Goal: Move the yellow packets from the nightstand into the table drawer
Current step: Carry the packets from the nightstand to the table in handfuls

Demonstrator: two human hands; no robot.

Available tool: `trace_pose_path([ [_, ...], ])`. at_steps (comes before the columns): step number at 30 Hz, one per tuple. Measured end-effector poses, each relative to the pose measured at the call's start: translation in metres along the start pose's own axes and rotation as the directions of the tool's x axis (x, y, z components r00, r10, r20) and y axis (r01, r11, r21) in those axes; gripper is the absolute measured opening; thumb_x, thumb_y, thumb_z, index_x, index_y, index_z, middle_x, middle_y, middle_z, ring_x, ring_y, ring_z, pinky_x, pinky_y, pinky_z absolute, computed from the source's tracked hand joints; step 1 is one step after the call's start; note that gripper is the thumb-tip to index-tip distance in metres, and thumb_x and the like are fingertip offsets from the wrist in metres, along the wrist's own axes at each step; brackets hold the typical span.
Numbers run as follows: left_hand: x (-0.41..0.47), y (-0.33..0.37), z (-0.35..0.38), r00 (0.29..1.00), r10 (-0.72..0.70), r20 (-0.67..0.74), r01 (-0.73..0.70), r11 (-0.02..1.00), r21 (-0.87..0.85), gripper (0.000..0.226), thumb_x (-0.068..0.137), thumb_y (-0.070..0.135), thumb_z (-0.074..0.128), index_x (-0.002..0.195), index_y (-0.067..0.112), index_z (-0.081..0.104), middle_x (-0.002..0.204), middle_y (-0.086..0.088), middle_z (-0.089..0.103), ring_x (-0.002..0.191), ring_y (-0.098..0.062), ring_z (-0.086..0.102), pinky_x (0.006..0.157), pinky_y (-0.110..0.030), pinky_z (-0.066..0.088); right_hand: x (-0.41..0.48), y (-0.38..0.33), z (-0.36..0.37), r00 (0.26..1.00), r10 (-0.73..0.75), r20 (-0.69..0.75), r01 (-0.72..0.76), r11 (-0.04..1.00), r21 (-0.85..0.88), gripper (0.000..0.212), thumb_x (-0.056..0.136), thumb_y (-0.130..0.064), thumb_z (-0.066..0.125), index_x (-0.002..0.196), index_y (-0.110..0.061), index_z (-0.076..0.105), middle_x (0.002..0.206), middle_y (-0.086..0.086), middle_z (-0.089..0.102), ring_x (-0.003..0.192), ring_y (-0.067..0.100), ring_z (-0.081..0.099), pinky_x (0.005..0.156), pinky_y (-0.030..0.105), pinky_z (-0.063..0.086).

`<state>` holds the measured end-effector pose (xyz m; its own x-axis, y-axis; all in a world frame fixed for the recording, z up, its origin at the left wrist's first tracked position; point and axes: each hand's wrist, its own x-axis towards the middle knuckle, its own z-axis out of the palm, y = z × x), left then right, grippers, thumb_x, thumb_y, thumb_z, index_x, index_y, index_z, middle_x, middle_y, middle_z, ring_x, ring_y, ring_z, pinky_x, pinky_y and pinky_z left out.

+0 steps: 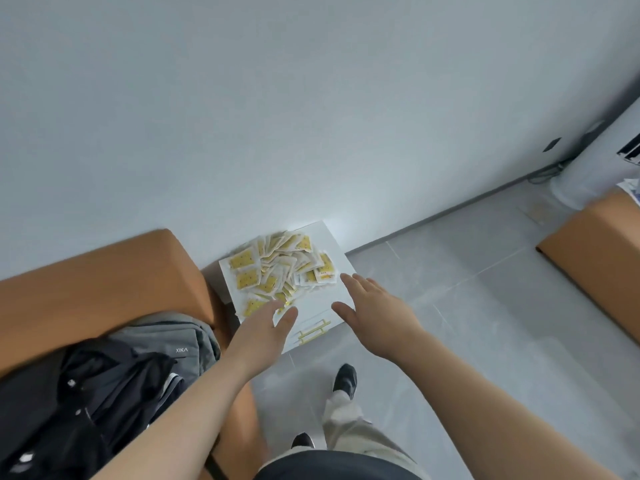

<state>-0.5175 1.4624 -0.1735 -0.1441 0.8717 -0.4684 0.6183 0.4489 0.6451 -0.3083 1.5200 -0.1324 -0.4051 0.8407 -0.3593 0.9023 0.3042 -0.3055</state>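
— Lying in a loose heap, the yellow packets [277,268] cover most of the white nightstand [330,242]. None is lifted yet, so I'd judge this the first gathering step.
— And the hands?
— Both are spread and empty. The left hand [266,327] hovers at the heap's near edge, and the right hand [375,315] is just beside its right side.
— Next move?
— Likely a scoop inward from both sides, gently, since loose packets could slide off. I can't make out the table drawer.
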Motion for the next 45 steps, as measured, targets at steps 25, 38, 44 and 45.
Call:
trace_pose_path([
  [25, 0.289, -0.071, 0.013, 0.563, -0.707, 0.428, 0.698, 0.128, -0.705, 0.050, 0.103, 0.037, 0.051, 0.142, 0.006, 0.048, 0.139, -0.014, 0.054, 0.125, -0.032, 0.056, 0.110, -0.045, 0.043, 0.336, 0.074, 0.092, 0.815, 0.330, 0.476, -0.535, 0.744, 0.400, 0.036, 0.102, -0.039, 0.050, 0.114, -0.007, 0.061, 0.096, 0.005, 0.061, 0.087, 0.025, 0.059, 0.082, 0.037, 0.054],
  [38, 0.396, -0.160, 0.058, 0.341, -0.824, 0.452, 0.672, -0.123, -0.731, 0.045, 0.099, 0.026, 0.061, 0.134, 0.003, 0.046, 0.124, -0.016, 0.053, 0.110, -0.029, 0.057, 0.092, -0.044, 0.053, 0.442, 0.075, 0.186, 0.568, 0.646, 0.509, -0.796, 0.273, 0.541, 0.029, 0.088, -0.022, 0.063, 0.113, -0.008, 0.058, 0.091, 0.005, 0.061, 0.072, 0.023, 0.059, 0.054, 0.026, 0.043],
  [44, 0.410, -0.171, 0.062, 0.329, -0.792, 0.514, 0.645, -0.209, -0.735, 0.036, 0.096, 0.029, 0.066, 0.122, 0.007, 0.054, 0.104, -0.013, 0.057, 0.096, -0.028, 0.062, 0.082, -0.036, 0.058, 0.464, 0.067, 0.204, 0.553, 0.634, 0.541, -0.784, 0.176, 0.595, 0.022, 0.085, -0.028, 0.074, 0.083, -0.015, 0.056, 0.079, -0.001, 0.054, 0.068, 0.017, 0.053, 0.073, 0.034, 0.055],
  [45, 0.410, -0.173, 0.062, 0.322, -0.791, 0.520, 0.650, -0.215, -0.729, 0.035, 0.095, 0.031, 0.068, 0.119, 0.008, 0.057, 0.104, -0.011, 0.058, 0.094, -0.026, 0.062, 0.077, -0.033, 0.058, 0.466, 0.065, 0.206, 0.543, 0.633, 0.552, -0.784, 0.147, 0.603, 0.024, 0.085, -0.031, 0.076, 0.088, -0.015, 0.059, 0.080, -0.002, 0.055, 0.071, 0.017, 0.055, 0.078, 0.035, 0.056],
])
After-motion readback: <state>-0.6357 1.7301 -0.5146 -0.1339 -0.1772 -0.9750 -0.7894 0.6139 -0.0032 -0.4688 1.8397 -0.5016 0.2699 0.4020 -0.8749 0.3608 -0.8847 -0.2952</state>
